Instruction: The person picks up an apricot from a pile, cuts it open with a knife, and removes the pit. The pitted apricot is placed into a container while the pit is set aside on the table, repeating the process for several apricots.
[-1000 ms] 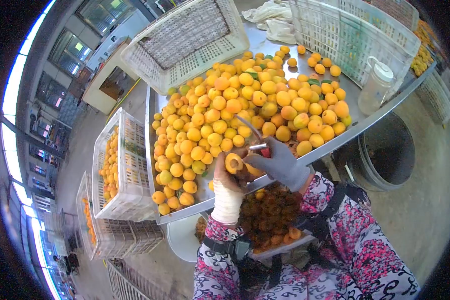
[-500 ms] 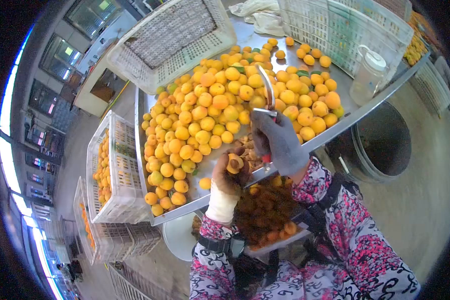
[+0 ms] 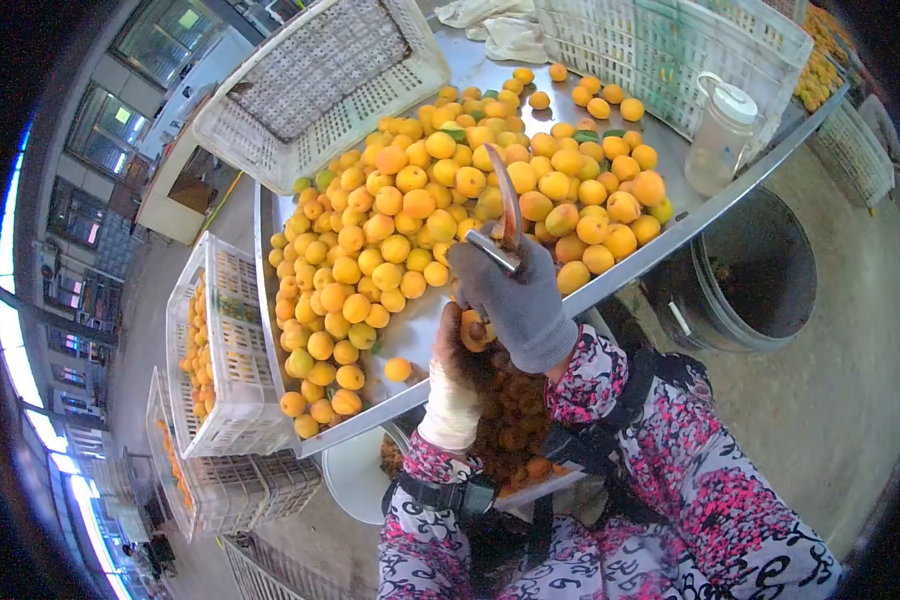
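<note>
My right hand, in a grey glove, is closed round a curved-bladed knife, its blade pointing up and away from me. My left hand, with a white wrap at the wrist, grips a cut apricot at the table's near edge. The right hand's fingers reach over this apricot, partly hiding it. Beyond both hands, a large heap of whole apricots lies on the metal table. Below the hands, a container holds dark orange apricot pieces.
A tipped white crate and another crate stand at the table's back. A plastic bottle is near the right edge. Crates of apricots stand left, a white bucket below, and a dark bin to the right.
My right hand has moved left and down with the knife, closing in on the apricot in my left hand. The brown pits or scraps seen beside the hands before no longer show on the table.
</note>
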The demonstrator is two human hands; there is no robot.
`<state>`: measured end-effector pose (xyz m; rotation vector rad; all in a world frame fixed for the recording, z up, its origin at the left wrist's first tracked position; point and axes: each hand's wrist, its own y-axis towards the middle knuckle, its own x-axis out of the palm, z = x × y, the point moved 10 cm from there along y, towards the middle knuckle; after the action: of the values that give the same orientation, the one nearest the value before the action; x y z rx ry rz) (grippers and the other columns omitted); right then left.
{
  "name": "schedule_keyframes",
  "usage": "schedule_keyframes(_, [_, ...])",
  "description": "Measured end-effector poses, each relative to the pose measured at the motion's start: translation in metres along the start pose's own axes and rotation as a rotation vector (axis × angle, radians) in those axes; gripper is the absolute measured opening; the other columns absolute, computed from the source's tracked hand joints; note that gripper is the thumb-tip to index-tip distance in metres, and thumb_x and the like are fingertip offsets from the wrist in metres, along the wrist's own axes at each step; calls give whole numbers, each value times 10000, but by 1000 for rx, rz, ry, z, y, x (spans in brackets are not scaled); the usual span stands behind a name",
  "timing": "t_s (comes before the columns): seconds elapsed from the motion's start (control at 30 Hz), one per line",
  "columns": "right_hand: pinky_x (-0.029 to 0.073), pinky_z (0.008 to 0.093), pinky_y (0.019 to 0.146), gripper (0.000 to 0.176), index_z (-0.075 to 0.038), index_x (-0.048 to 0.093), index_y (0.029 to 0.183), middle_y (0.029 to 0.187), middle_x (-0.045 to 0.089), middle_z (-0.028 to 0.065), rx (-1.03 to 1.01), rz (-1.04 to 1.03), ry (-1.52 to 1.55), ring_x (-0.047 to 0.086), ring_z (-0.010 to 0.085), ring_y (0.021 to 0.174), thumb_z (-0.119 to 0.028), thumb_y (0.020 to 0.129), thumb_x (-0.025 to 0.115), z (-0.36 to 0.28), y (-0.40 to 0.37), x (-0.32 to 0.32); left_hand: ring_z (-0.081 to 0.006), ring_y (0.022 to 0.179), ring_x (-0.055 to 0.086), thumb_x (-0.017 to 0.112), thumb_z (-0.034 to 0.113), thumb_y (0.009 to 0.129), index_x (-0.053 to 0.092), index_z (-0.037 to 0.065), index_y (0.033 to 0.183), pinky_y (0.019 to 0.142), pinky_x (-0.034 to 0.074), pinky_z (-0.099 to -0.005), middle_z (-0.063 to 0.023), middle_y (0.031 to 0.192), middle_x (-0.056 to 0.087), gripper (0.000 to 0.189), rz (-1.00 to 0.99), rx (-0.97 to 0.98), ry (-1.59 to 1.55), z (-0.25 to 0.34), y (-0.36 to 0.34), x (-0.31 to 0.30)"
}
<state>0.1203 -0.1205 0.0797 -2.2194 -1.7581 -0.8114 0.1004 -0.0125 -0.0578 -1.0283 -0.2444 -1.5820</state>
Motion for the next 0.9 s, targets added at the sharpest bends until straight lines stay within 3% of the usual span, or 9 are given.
schedule_keyframes(0.2, [351, 198, 489, 160, -38, 602, 793, 651, 523, -68, 184, 39, 100, 436, 2, 604, -177, 825, 676, 24, 4, -10, -220, 1027, 542, 514, 413, 880, 533, 94, 1150, 903, 434, -378, -69, 1108, 579, 418, -316, -74, -97, -7, 2, 8])
schedule_keyframes(0.3, [341, 197, 477, 169, -28, 600, 793, 658, 525, -69, -165, 30, -169, 440, 3, 593, -176, 826, 675, 6, -1, -5, -217, 948, 577, 491, 397, 895, 554, 98, 1086, 842, 462, -369, -52, 1019, 612, 361, 25, 48, -84, -4, -9, 31])
schedule_keyframes(0.4, [339, 213, 417, 115, -66, 605, 906, 644, 506, -43, 35, 93, -35, 450, 52, 491, -175, 882, 578, 27, 3, -12, -169, 846, 593, 470, 380, 906, 558, 118, 1074, 719, 489, -301, -19, 968, 613, 324, 73, 107, 0, 4, -12, 24])
schedule_keyframes(0.47, [314, 229, 379, 149, -108, 562, 807, 575, 458, -40, 224, 82, 218, 418, 75, 428, -226, 897, 561, 41, 10, -18, -111, 718, 568, 456, 391, 906, 522, 157, 1141, 614, 473, -239, 14, 863, 585, 338, -391, -57, -122, -2, -14, 32])
schedule_keyframes(0.6, [213, 256, 338, 394, -153, 319, 639, 459, 281, -34, 349, 34, 370, 271, 89, 342, -352, 917, 516, 37, 7, -5, -82, 640, 517, 452, 424, 899, 468, 202, 1212, 587, 456, -216, 26, 791, 537, 385, -555, -90, -65, 1, -25, 48])
schedule_keyframes(0.67, [206, 257, 342, 382, -151, 341, 638, 461, 272, -34, 380, 21, 453, 262, 96, 344, -348, 926, 497, 38, 7, -3, -87, 600, 504, 448, 449, 895, 454, 216, 1203, 582, 457, -239, 37, 705, 498, 386, 10, 43, 318, 15, -27, 20])
schedule_keyframes(0.7, [206, 257, 342, 382, -151, 341, 638, 461, 272, -34, 378, 18, 456, 262, 96, 344, -348, 926, 497, 41, 8, -5, -87, 600, 504, 448, 449, 895, 454, 216, 1203, 582, 457, -239, 37, 705, 498, 386, 10, 46, 320, 16, -28, 32])
schedule_keyframes(0.77, [192, 261, 346, 398, -148, 326, 626, 461, 255, -34, 396, 1, 549, 242, 97, 342, -353, 930, 483, 48, 10, -5, -92, 322, 259, 407, 465, 898, 480, 142, 765, 309, 208, -231, 27, 435, 315, 357, 276, 27, 243, 17, -29, 27])
schedule_keyframes(0.9, [256, 250, 327, 339, -146, 452, 616, 464, 360, -57, 358, -22, 582, 335, 77, 337, -313, 867, 607, 41, 10, -1, -93, 381, 349, 433, 455, 896, 505, 138, 801, 357, 281, -223, 35, 499, 394, 338, 193, 82, 245, 22, -30, 43])
